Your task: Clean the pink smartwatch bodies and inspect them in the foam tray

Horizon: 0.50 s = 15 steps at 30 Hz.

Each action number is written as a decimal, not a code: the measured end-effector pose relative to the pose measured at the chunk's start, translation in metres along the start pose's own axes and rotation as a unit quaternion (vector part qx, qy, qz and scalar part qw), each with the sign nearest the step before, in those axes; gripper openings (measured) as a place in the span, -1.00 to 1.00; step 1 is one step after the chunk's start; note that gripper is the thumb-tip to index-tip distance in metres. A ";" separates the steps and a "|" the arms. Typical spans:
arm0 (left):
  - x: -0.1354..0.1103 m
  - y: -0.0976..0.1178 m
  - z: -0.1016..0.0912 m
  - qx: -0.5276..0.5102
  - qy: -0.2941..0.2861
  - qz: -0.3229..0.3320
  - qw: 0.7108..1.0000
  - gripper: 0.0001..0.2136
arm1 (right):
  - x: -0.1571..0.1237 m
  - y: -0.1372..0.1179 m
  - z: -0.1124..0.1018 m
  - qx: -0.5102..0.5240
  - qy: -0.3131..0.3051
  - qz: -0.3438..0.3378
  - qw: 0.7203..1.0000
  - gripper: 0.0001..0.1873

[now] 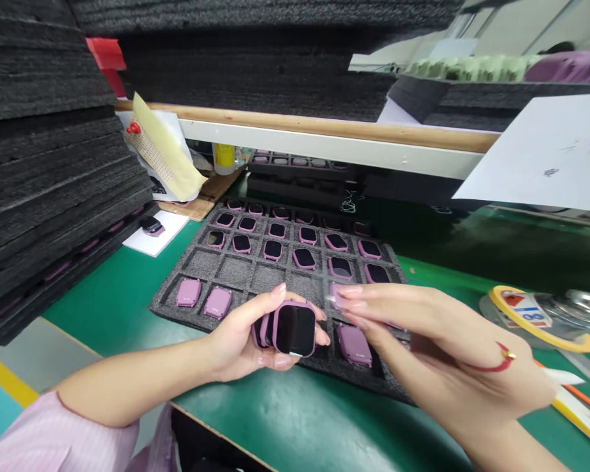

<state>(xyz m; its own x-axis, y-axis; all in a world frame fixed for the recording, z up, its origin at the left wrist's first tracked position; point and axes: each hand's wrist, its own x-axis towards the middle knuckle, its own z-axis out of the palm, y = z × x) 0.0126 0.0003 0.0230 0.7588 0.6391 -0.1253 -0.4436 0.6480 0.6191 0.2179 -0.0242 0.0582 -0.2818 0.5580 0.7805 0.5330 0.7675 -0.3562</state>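
Pink watches (288, 328) in left grip (246, 337)

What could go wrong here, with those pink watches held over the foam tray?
The left hand pinches several watch bodies stacked together, so one might slip out or the dark screens could rub and scratch. The right hand hovers low over the foam tray; it could knock the watch lying just beneath it out of its pocket. The tape roll sits close to that wrist and might get bumped.

The green table (118, 295) left of the foam tray (236, 272) is open. Tall foam stacks (44, 164) block the left side; a shelf (324, 134) hangs low behind.
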 end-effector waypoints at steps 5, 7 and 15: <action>-0.001 0.000 0.001 -0.009 0.016 -0.013 1.000 -0.61 | -0.002 -0.009 -0.004 0.032 -0.084 -0.057 0.994 -0.43; -0.001 0.000 0.002 -0.006 0.026 -0.019 0.999 -0.59 | -0.009 -0.013 -0.003 0.061 -0.122 -0.031 0.990 -0.48; -0.001 0.000 0.003 -0.006 0.051 -0.030 0.998 -0.54 | -0.020 -0.014 0.005 0.091 -0.154 -0.061 0.982 -0.54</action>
<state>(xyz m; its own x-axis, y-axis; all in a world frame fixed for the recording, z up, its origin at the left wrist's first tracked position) 0.0126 -0.0015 0.0254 0.7318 0.6379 -0.2400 -0.4053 0.6904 0.5992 0.2117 -0.0446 0.0445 -0.5774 0.5055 0.6412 0.3363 0.8628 -0.3774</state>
